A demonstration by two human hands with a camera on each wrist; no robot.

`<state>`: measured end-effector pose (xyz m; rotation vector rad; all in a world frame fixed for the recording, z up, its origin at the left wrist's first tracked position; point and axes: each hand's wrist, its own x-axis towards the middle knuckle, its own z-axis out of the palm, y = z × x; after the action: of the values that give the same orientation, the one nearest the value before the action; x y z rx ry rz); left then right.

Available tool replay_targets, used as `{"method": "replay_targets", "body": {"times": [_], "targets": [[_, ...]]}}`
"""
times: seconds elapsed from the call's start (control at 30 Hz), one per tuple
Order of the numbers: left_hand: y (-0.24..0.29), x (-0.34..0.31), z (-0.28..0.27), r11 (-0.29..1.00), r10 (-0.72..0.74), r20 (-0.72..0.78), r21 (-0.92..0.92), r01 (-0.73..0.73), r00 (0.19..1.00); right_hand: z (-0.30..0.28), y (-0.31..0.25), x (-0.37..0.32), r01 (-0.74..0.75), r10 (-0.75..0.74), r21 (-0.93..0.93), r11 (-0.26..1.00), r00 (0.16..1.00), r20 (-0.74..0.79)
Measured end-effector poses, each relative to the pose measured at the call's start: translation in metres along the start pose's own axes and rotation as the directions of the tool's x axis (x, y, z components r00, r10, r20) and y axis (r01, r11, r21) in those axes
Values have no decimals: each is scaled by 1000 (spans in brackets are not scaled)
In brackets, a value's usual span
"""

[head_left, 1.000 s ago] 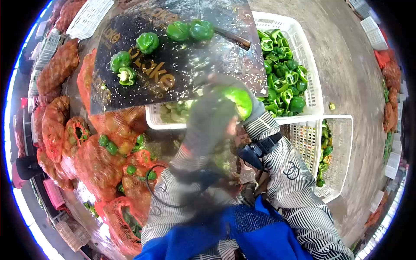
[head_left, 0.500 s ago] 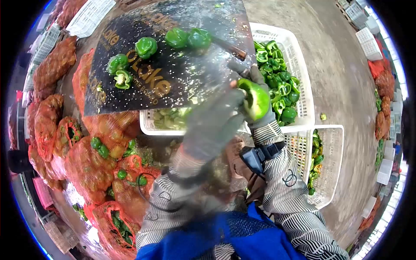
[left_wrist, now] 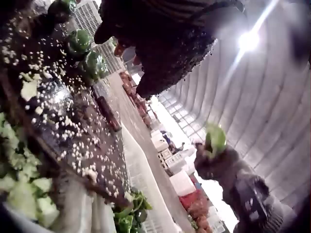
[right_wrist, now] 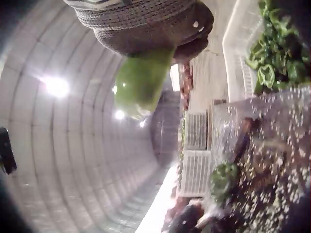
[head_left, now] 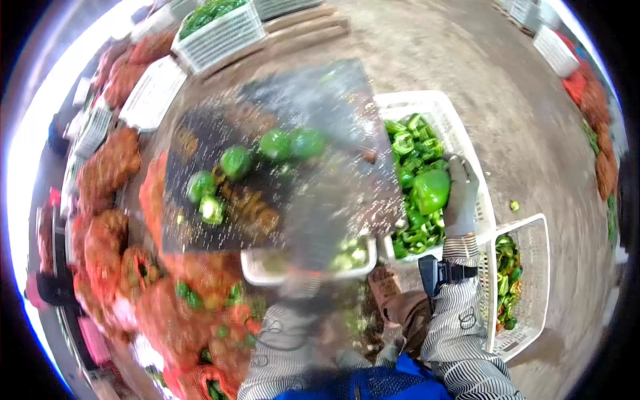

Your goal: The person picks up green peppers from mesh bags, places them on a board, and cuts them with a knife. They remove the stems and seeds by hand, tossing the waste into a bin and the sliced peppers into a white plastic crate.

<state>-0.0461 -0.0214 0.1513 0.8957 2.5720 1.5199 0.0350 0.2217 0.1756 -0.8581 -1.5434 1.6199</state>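
Note:
My gloved right hand (head_left: 462, 197) holds a green bell pepper (head_left: 431, 191), which in the head view overlaps the crate of cut green peppers (head_left: 417, 240). The same pepper (right_wrist: 143, 85) shows close up below the right glove (right_wrist: 150, 29) in the right wrist view. My left hand (head_left: 320, 217), blurred, is over the near edge of the dark board (head_left: 280, 193). In the left wrist view the left glove (left_wrist: 160, 43) reaches out with its fingers extended, and nothing shows between them. Several green peppers (head_left: 235, 163) sit on the board, which is sprinkled with pale seeds.
A wooden-handled knife (head_left: 369, 157) lies on the board. Under its near edge stands a white tub (head_left: 308, 275) with pale green pieces. Another white crate (head_left: 523, 287) of pepper scraps is at the right. Red mesh sacks (head_left: 160, 313) crowd the left.
My right hand has moved right with the pepper, away from the left hand and over the crate. The left hand has come off the pepper towards the board. The head view has tilted up.

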Motion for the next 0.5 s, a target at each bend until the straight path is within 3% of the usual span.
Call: {"method": "replay_targets", "body": {"times": [0.03, 0.07, 0.1, 0.13, 0.17, 0.2, 0.23, 0.33, 0.4, 0.43, 0.47, 0.5], "targets": [[6, 23, -10, 835, 222, -22, 521, -178, 975, -15, 11, 10, -54, 28, -277, 959, 995, -97], [-23, 42, -7, 693, 407, -45, 666, -276, 912, -24, 20, 14, -30, -51, -523, 852, 989, -140], [-51, 69, 0, 788, 305, -144, 593, -165, 941, -10, 6, -3, -237, 108, -514, 824, 958, -267], [-77, 108, 5, 995, -47, 131, -77, 58, 990, -23, 1, 13, 36, -48, -965, 261, 999, 25], [-51, 133, 6, 871, -128, 286, 490, -30, 950, -22, -23, 1, 241, -278, -826, 510, 955, 107], [-25, 148, 7, 432, -248, 299, 886, -171, 921, -25, 8, 7, 286, -324, -909, -304, 866, 381], [-36, 159, 14, 390, -255, 277, 906, -163, 926, -27, 19, 22, 284, -147, -796, 534, 959, 243], [-68, 174, 37, 496, -271, 239, 865, -77, 933, -11, 9, 9, 306, -133, -783, 541, 951, 279], [-79, 159, 45, 542, -241, 240, 837, -75, 940, -3, 21, 9, 293, 128, -769, 568, 892, 434], [-85, 146, 47, 561, -208, 257, 822, -100, 944, 4, 9, 3, 297, 119, -763, 574, 892, 437], [-86, 132, 50, 578, -167, 272, 806, -129, 948, 13, -10, -12, 254, 210, -749, 613, 861, 464], [-107, 117, 47, 528, -13, 393, 784, -328, 919, 21, -22, -20, 206, 296, -734, 647, 820, 490]]}}
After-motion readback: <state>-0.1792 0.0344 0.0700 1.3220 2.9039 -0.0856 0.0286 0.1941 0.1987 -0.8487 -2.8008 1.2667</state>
